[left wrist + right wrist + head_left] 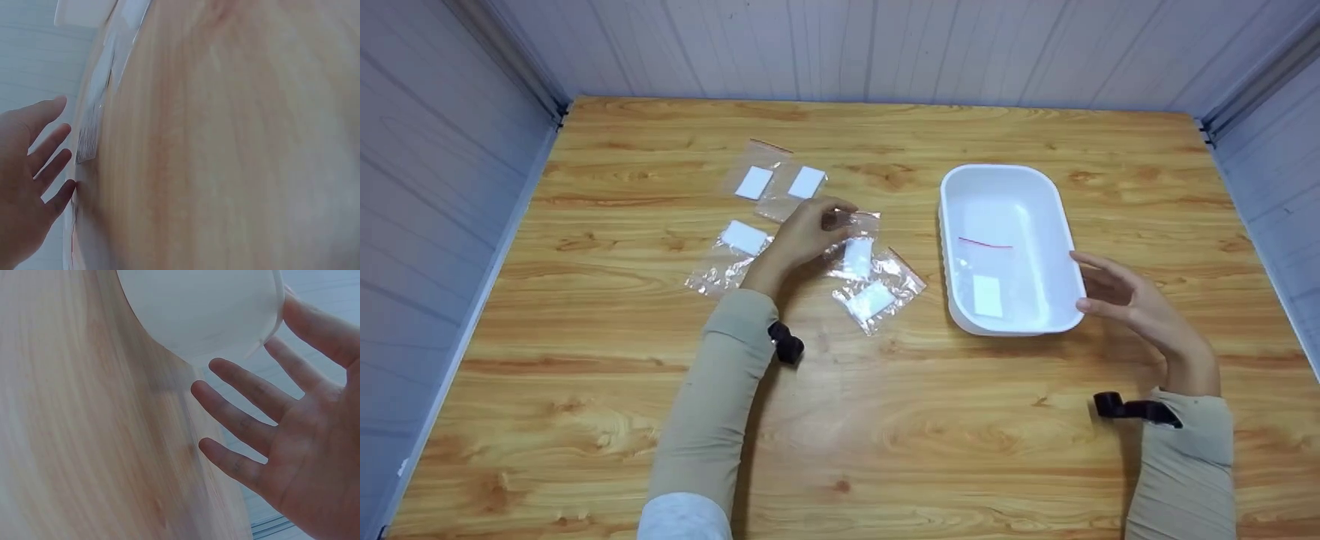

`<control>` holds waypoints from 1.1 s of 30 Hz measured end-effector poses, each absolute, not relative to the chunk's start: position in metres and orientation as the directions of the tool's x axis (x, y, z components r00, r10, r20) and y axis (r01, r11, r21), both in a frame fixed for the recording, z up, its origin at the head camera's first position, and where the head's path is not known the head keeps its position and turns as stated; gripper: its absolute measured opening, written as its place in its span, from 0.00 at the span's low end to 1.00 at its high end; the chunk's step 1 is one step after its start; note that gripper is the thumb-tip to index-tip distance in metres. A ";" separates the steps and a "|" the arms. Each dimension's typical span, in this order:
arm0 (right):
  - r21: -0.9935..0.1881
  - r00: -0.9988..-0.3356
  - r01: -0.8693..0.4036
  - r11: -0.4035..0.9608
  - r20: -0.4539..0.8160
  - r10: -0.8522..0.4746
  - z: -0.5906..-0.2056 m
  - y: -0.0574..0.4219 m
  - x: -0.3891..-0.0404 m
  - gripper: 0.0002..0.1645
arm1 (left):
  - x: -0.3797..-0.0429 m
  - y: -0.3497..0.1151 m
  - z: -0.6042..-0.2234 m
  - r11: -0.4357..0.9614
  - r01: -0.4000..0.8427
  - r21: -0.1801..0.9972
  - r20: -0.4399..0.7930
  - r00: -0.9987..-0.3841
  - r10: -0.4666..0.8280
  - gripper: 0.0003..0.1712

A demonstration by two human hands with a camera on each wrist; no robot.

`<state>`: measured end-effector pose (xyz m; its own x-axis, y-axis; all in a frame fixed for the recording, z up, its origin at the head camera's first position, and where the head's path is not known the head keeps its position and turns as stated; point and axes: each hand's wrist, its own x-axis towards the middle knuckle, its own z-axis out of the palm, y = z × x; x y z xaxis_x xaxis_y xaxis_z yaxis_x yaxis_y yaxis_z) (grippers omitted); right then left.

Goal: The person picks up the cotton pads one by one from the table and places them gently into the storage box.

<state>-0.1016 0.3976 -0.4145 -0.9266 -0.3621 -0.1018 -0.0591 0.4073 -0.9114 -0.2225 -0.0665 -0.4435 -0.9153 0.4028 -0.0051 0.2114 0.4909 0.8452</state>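
Part of one clear bag [858, 259] is hidden behind the left fingers [835, 203]

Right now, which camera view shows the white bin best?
The head view: the white bin shows nearly whole, with a bagged white piece inside. The right wrist view shows only part of its outside; the left wrist view shows a white shape, perhaps the bin.

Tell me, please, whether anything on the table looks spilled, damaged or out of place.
Nothing stands out as spilled or damaged. The five bags on the table lie scattered at differing angles, slightly untidy, while the tub looks intact with one more bag lying inside.
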 end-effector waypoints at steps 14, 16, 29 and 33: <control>-0.878 -0.931 -0.050 0.476 -0.132 -0.341 -0.415 0.395 -0.102 0.39 | -0.230 -0.074 -0.448 0.570 0.232 0.788 -0.048 -0.900 0.432 0.24; -0.882 -0.931 -0.051 0.469 -0.128 -0.343 -0.415 0.396 -0.102 0.39 | -0.231 -0.074 -0.448 0.584 0.235 0.777 -0.047 -0.903 0.427 0.23; -0.927 -0.930 -0.032 0.373 -0.109 -0.351 -0.413 0.392 -0.103 0.39 | -0.228 -0.078 -0.437 0.621 0.179 0.763 -0.104 -0.914 0.392 0.12; -0.915 -0.932 -0.024 0.402 -0.125 -0.339 -0.412 0.392 -0.102 0.39 | -0.227 -0.079 -0.437 0.614 0.183 0.768 -0.095 -0.915 0.392 0.12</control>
<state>-0.1022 0.3922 -0.4124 -0.9323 -0.3394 -0.1246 -0.0242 0.4024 -0.9151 -0.2269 -0.0792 -0.4367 -0.9151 0.3918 -0.0951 0.1832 0.6141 0.7677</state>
